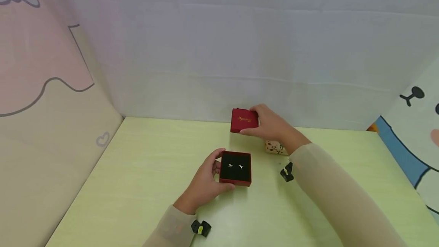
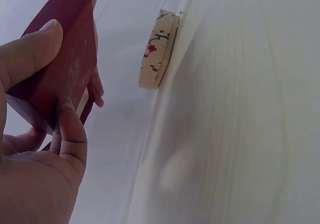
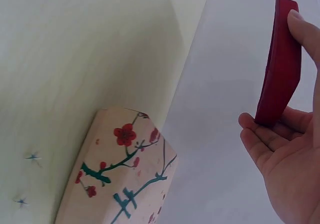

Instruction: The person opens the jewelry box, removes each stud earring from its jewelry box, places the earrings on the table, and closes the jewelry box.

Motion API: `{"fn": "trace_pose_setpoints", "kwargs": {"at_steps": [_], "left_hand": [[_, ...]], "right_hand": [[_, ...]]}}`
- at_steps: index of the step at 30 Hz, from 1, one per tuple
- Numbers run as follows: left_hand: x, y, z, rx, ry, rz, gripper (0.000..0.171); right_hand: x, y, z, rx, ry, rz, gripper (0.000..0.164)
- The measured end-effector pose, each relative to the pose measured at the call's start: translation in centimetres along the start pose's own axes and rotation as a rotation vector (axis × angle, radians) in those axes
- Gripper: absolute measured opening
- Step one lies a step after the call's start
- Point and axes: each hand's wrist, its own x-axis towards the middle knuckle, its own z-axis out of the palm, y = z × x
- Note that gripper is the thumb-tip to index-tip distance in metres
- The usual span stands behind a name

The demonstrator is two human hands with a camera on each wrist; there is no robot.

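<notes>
My left hand (image 1: 205, 180) grips the red jewelry box base (image 1: 236, 183) from its left side, thumb along the front. Two silver star-shaped earrings (image 1: 241, 166) sit on its black insert. The left wrist view shows the box's dark red underside (image 2: 70, 58) tilted in the fingers. Farther back, my right hand (image 1: 271, 123) holds the matching red lid (image 1: 244, 119), marked with gold script, by its right edge between thumb and fingers. The lid and base are apart. Under that wrist stands a cream floral box (image 3: 127, 169), partly hidden in the head view.
Two small star-shaped pieces (image 3: 33, 157) lie on the pale wooden table (image 1: 147, 163) next to the floral box. A white sheet (image 1: 219, 48) hangs along the table's back edge. Printed cloth panels stand at the left (image 1: 51, 132) and right (image 1: 411, 140).
</notes>
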Motion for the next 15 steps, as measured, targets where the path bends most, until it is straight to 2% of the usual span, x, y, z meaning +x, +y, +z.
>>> {"fn": "trace_pose_setpoints", "kwargs": {"at_steps": [7, 15], "left_hand": [[0.0, 0.2, 0.1, -0.013, 0.001, -0.003, 0.099], [0.0, 0.3, 0.2, -0.024, -0.008, -0.015, 0.1]], "right_hand": [[0.9, -0.3, -0.2, -0.005, -0.003, 0.033, 0.097], [1.2, 0.3, 2.0, -0.006, -0.025, 0.025, 0.096]]}}
